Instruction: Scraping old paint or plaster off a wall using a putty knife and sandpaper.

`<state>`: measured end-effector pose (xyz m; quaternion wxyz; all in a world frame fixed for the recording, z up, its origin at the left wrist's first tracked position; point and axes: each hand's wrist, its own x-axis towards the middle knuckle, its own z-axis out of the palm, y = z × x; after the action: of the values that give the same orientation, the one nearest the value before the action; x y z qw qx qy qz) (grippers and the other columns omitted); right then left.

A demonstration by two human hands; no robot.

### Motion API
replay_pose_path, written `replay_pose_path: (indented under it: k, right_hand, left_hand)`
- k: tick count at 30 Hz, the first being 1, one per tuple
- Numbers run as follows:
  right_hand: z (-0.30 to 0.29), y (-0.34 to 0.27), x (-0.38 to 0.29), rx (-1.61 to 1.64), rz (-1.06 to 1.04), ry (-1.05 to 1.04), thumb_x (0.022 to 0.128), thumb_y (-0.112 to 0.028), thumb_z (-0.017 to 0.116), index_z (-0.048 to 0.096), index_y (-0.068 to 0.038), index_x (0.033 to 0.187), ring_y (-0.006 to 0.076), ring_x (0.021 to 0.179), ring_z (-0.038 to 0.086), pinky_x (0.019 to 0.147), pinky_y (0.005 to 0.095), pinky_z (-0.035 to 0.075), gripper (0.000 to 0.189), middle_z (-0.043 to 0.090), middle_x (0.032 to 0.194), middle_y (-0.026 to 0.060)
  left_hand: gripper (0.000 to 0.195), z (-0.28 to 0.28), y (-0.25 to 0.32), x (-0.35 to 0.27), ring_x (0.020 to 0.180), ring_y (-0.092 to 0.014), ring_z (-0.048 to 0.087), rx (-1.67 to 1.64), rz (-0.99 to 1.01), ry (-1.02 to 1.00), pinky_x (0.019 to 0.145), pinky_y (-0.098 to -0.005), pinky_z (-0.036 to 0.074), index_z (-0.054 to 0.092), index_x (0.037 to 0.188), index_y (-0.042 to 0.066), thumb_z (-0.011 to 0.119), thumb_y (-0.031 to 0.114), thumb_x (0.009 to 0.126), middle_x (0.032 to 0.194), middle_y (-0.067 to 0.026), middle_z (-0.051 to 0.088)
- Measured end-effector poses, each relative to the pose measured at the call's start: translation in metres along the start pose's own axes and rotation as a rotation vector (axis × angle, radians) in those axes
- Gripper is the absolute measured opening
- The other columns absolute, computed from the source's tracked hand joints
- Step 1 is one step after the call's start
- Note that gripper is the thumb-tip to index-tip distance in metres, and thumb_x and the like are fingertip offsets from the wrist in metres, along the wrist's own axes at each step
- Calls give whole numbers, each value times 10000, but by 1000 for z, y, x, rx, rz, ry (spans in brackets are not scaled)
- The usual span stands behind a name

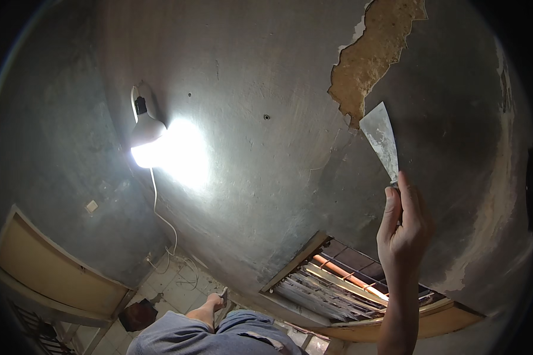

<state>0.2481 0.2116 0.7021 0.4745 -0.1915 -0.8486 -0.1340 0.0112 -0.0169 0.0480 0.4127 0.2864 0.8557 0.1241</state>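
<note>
My right hand (pixel 404 217) is raised at the right and grips the handle of a putty knife (pixel 382 137), with its blade pointing up. The metal blade bears pale residue. Its broad edge lies at the lower end of a jagged tan patch (pixel 373 57), where the dark coating of the wall (pixel 257 146) is gone; whether blade and wall touch I cannot tell. Thin cracks run down from that patch. My left hand is not in view.
A lit bulb lamp (pixel 147 128) hangs at the left, its white cable running down to the floor (pixel 177 288). Below my right arm is a barred window (pixel 337 284). A door (pixel 57 266) and a dark container (pixel 137 315) stand lower left. My foot (pixel 217 301) shows near the bottom.
</note>
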Motion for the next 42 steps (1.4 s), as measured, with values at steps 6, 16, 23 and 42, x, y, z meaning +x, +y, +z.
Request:
replay_pose_path:
  k: [6,16,23,42]
  right_hand:
    - [-5,-2,12,142,38,-32,985,-69,579,633,104,1177,275,843,736,672,331,577,264,718,939,194]
    - [7,39,12,656,312,-130,1013,-135,580,653,33,1231,29,579,435,523,211,355,285,549,702,-21]
    - [-7,44,-4,361,103,58,983,-97,620,649,40,1222,58,607,540,523,214,402,278,674,797,61]
    - [15,54,21,611,266,-53,943,-119,688,686,34,1160,55,513,469,466,240,356,266,602,659,30]
  left_hand:
    - [325,16,-27,14,1043,-374,662,-55,-81,3,844,-417,542,723,1038,78,644,275,791,1114,-191,696]
    - [345,2,-18,13,1049,-365,663,152,11,-59,853,-414,537,734,1042,101,614,303,790,1124,-174,696]
    - [312,-3,4,24,1005,-349,680,-25,68,-6,841,-413,545,730,1058,144,587,263,807,1091,-155,709]
    - [364,12,-17,28,1005,-345,686,142,-55,-64,825,-407,550,752,972,119,680,405,759,1073,-159,711]
